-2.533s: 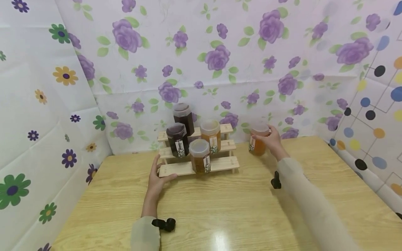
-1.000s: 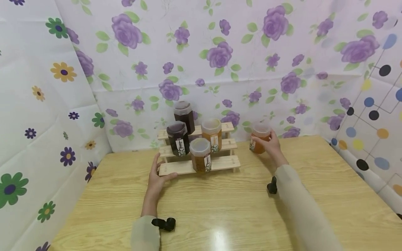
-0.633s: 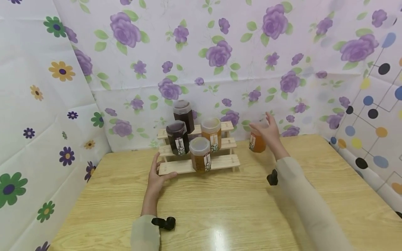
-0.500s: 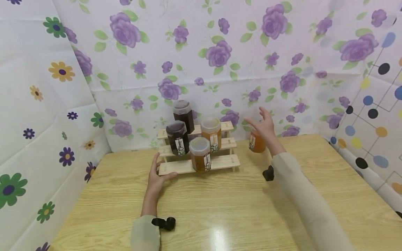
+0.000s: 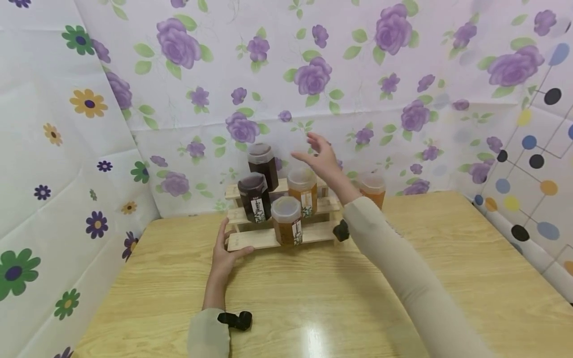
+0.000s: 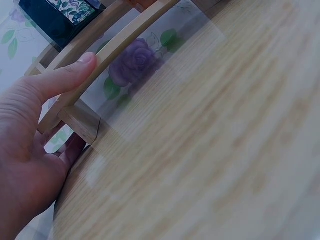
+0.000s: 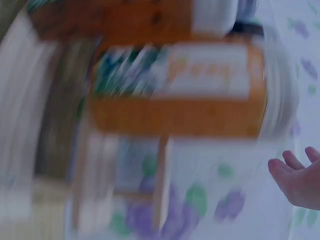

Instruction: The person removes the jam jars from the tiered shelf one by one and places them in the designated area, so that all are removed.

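A three-step wooden stand [image 5: 250, 240] bears several jars. My left hand [image 5: 224, 258] grips its left end, the thumb [image 6: 75, 75] on the lowest step and the other fingers at the side, partly hidden. Two dark jars [image 5: 254, 199] stand at left on the upper steps. An amber honey jar [image 5: 286, 221] is on the lowest step, and a lighter honey jar [image 5: 302, 194] stands behind it to the right. Above that lighter jar, my right hand [image 5: 323, 160] hangs in the air, fingers spread, holding nothing. Another honey jar [image 5: 373, 188] stands on the table, partly behind the right forearm.
The wooden table [image 5: 277, 303] reaches forward to a flowered cloth backdrop [image 5: 192, 99]. A flowered sheet hangs at left, a dotted sheet [image 5: 532, 199] at right. Each wrist wears a small black camera. Blur softens the right wrist view.
My right hand has let go of the honey jar on the table at right, risen and moved left over the stand. The left hand has kept its grip on the stand.
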`<move>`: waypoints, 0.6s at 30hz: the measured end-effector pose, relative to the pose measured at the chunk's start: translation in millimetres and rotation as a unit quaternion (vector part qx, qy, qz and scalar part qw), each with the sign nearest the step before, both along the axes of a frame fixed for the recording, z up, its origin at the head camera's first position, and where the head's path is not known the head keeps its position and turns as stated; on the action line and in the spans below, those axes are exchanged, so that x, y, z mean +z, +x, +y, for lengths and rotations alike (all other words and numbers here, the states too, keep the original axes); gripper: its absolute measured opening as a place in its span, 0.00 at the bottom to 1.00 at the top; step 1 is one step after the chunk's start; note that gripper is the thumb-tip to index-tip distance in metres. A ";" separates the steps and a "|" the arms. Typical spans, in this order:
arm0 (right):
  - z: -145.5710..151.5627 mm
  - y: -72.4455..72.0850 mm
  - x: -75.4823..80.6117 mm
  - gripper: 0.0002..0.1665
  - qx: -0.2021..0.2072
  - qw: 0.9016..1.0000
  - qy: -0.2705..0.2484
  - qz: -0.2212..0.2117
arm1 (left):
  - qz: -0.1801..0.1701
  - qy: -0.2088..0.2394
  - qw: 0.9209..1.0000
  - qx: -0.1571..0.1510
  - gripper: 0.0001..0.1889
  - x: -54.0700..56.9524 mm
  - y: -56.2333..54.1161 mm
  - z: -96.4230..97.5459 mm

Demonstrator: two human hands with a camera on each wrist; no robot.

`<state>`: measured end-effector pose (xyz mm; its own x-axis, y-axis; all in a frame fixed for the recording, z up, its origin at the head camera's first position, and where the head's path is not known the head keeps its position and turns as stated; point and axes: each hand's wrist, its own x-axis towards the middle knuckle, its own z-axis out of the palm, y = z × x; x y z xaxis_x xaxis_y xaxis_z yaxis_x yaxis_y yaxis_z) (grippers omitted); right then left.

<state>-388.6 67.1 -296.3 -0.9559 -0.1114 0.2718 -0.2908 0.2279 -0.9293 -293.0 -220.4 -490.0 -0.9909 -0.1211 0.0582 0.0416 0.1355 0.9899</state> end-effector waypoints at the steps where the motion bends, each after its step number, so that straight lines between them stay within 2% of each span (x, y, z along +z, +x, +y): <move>1: -9.1 -1.2 2.0 0.48 0.012 1.000 0.004 0.003 | -0.004 0.002 1.000 -0.001 0.59 3.0 1.9 0.5; 4: -33.7 -7.2 5.4 0.48 0.043 0.999 0.019 0.002 | -0.006 0.010 1.000 -0.003 0.58 6.3 2.9 2.1; 7: -50.2 -14.9 4.7 0.49 0.066 0.997 0.028 -0.018 | -0.004 0.012 1.000 -0.006 0.58 5.9 3.2 4.2; 9: -57.4 -19.6 2.6 0.50 0.073 0.996 0.024 -0.038 | 0.003 0.004 1.000 -0.005 0.58 -2.1 1.4 3.8; 12: -66.4 -26.5 -0.3 0.53 0.081 0.995 0.023 -0.062 | 0.007 -0.006 1.000 0.000 0.58 -3.5 4.4 3.1; 18: -82.3 -37.2 0.8 0.57 0.097 0.992 0.065 -0.055 | 0.004 -0.006 1.000 0.003 0.59 2.3 3.0 -3.4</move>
<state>-425.8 -15.2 -295.5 -0.9360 -0.3241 0.1376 -0.2390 0.2977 -0.9242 -290.0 -223.7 -487.8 -0.9897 -0.1259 0.0675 0.0487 0.1467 0.9880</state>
